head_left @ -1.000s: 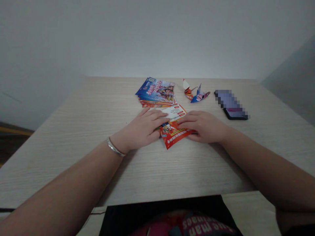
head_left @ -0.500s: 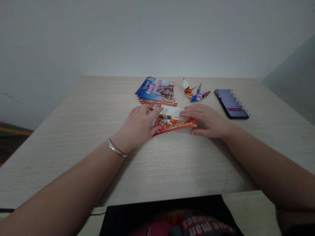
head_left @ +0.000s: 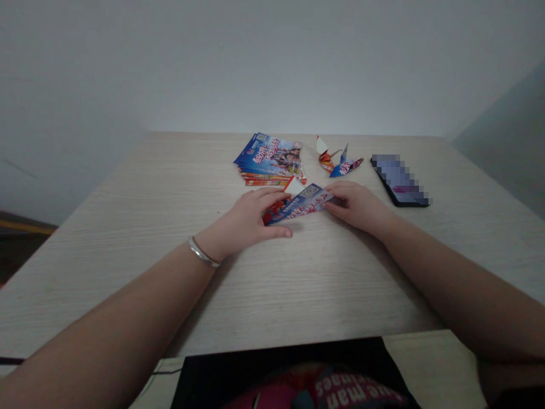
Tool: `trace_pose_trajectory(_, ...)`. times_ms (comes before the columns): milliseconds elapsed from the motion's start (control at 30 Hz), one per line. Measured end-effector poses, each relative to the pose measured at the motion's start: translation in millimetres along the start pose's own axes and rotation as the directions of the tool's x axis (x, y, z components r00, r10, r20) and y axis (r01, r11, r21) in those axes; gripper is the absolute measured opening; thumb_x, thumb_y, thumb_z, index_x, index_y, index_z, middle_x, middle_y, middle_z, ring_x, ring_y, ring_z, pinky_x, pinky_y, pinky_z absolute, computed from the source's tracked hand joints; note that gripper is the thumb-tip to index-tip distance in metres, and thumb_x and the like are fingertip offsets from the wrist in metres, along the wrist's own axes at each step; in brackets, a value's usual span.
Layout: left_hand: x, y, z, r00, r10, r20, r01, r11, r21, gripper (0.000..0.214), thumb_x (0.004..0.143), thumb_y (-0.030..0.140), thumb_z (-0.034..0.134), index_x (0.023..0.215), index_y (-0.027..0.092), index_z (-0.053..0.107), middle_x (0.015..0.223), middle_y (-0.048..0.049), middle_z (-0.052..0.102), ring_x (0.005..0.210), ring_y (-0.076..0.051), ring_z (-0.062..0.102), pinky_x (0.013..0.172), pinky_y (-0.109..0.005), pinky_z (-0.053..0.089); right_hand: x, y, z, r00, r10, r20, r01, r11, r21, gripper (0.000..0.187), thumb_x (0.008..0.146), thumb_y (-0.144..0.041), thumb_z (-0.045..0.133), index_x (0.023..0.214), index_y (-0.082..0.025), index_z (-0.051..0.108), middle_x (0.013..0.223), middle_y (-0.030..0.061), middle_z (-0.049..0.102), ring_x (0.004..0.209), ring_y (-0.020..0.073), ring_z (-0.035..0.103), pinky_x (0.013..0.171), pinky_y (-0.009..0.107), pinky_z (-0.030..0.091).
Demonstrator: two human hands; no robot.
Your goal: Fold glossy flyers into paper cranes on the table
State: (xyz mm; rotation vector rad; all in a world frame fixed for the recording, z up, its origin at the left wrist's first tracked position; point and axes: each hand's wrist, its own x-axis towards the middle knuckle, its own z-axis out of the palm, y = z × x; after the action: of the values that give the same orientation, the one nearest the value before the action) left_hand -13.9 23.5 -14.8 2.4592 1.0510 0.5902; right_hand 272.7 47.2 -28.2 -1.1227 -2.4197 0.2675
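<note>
Left hand (head_left: pixel 251 218) and right hand (head_left: pixel 360 204) are pinching a half-folded flyer (head_left: pixel 300 203) just in front of the flyer stack (head_left: pixel 270 159). Two finished paper cranes (head_left: pixel 338 160) are sitting right of it, this one's barely getting going.

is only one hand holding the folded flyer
No, the left hand and the right hand each pinch one end of the folded flyer.

A plain indoor room, whether home or office cannot be told: a pale wood-grain laminate worktop (head_left: pixel 128 227) stands against a bare white wall (head_left: pixel 272 62). At 12 o'clock lies a stack of glossy blue and red printed leaflets (head_left: pixel 270 159), at 1 o'clock two small folded paper cranes (head_left: pixel 338 160) and a flat black smartphone (head_left: pixel 400 180).
</note>
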Motion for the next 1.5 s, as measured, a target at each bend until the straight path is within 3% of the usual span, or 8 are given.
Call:
trace_pose_trajectory(200, -0.5, 4.4, 9.5, 0.971, -0.167, -0.173, 0.108, 0.947, -0.303, 0.051, 0.083, 0.031, 0.070, 0.130, 0.019, 0.054, 0.134, -0.0136, 0.061, 0.114, -0.025, 0.063, 0.097, -0.042, 0.053, 1.3, -10.4, 2.9, 1.000, -0.004, -0.007, 0.005, 0.996, 0.093, 0.017, 0.090, -0.032, 0.060, 0.080, -0.020, 0.069, 0.113, 0.0115, 0.071, 0.106, 0.0252, 0.065, 0.095, 0.044, 0.051)
trace_pose_trajectory(333, 0.2, 6.3, 8.6, 0.966, -0.206, -0.159, 0.144, 0.932, -0.332, 0.038, 0.085, 0.022, 0.066, 0.122, 0.019, 0.058, 0.122, -0.0087, 0.068, 0.107, -0.022, 0.066, 0.095, -0.040, 0.053, 2.3, -22.1, 5.2, 0.999, 0.044, 0.003, -0.044, 0.977, 0.210, 0.019, 0.088, -0.032, 0.061, 0.075, -0.020, 0.066, 0.128, 0.0121, 0.066, 0.114, 0.0258, 0.062, 0.096, 0.044, 0.049)
trace_pose_trajectory(567, 1.9, 8.9, 10.6, 0.940, -0.226, -0.256, 0.124, 0.924, -0.361, 0.031, 0.084, 0.018, 0.065, 0.115, 0.019, 0.062, 0.117, -0.0070, 0.069, 0.105, -0.021, 0.065, 0.094, -0.038, 0.052, 3.9, -37.8, 12.2, 0.923, 0.383, 0.041, -0.358, 0.813, 0.460, 0.019, 0.079, -0.037, 0.071, 0.081, -0.022, 0.059, 0.068, -0.0021, 0.059, 0.058, 0.0132, 0.049, 0.053, 0.029, 0.037)
trace_pose_trajectory(700, 3.3, 14.1, 11.7, 0.894, -0.301, -0.332, 0.156, 0.903, -0.399, 0.016, 0.088, 0.027, 0.064, 0.101, 0.019, 0.063, 0.103, -0.0058, 0.070, 0.092, -0.018, 0.064, 0.082, -0.034, 0.052, 5.9, -47.7, 16.5, 0.927, 0.374, -0.032, -0.279, 0.743, 0.609, 0.028, 0.072, -0.031, 0.075, 0.085, -0.024, 0.051, 0.065, -0.0068, 0.051, 0.056, 0.0102, 0.043, 0.051, 0.027, 0.032)
trace_pose_trajectory(833, 4.3, 14.6, 12.0, 0.870, -0.321, -0.374, 0.125, 0.878, -0.463, 0.010, 0.085, 0.023, 0.066, 0.087, 0.020, 0.056, 0.087, -0.0012, 0.065, 0.080, -0.015, 0.060, 0.071, -0.029, 0.049, 6.6, -53.9, 18.1, 0.933, 0.359, 0.015, -0.264, 0.656, 0.707, 0.041, 0.071, -0.029, 0.076, 0.105, -0.025, 0.052, 0.067, -0.0069, 0.058, 0.059, 0.0127, 0.053, 0.054, 0.028, 0.040)
trace_pose_trajectory(1033, 4.9, 14.0, 12.9, 0.854, -0.338, -0.396, 0.088, 0.843, -0.530, 0.013, 0.085, 0.016, 0.060, 0.082, 0.021, 0.049, 0.077, 0.0025, 0.056, 0.071, -0.012, 0.056, 0.065, -0.026, 0.045, 4.1, -51.0, 20.4, 0.922, 0.380, 0.072, -0.333, 0.688, 0.645, 0.028, 0.077, -0.037, 0.075, 0.099, -0.025, 0.065, 0.089, 0.0017, 0.072, 0.074, 0.0179, 0.066, 0.067, 0.035, 0.052)
trace_pose_trajectory(1167, 4.6, 12.5, 13.1, 0.842, -0.351, -0.410, 0.090, 0.839, -0.536, 0.013, 0.088, 0.014, 0.055, 0.084, 0.022, 0.046, 0.075, 0.0029, 0.053, 0.069, -0.012, 0.053, 0.061, -0.024, 0.042, 2.0, -56.6, 18.5, 0.930, 0.367, 0.036, -0.291, 0.671, 0.682, 0.046, 0.074, -0.032, 0.076, 0.113, -0.027, 0.053, 0.082, -0.0023, 0.070, 0.067, 0.0169, 0.068, 0.059, 0.032, 0.053)
trace_pose_trajectory(1500, 0.8, 13.3, 9.5, 0.820, -0.373, -0.434, 0.110, 0.847, -0.520, 0.013, 0.089, 0.019, 0.057, 0.093, 0.024, 0.046, 0.077, 0.0028, 0.054, 0.067, -0.013, 0.054, 0.062, -0.028, 0.047, 3.7, -58.1, 15.8, 0.910, 0.404, 0.093, -0.329, 0.568, 0.754, 0.041, 0.076, -0.039, 0.073, 0.093, -0.027, 0.037, 0.068, -0.0076, 0.063, 0.056, 0.0111, 0.064, 0.047, 0.024, 0.046)
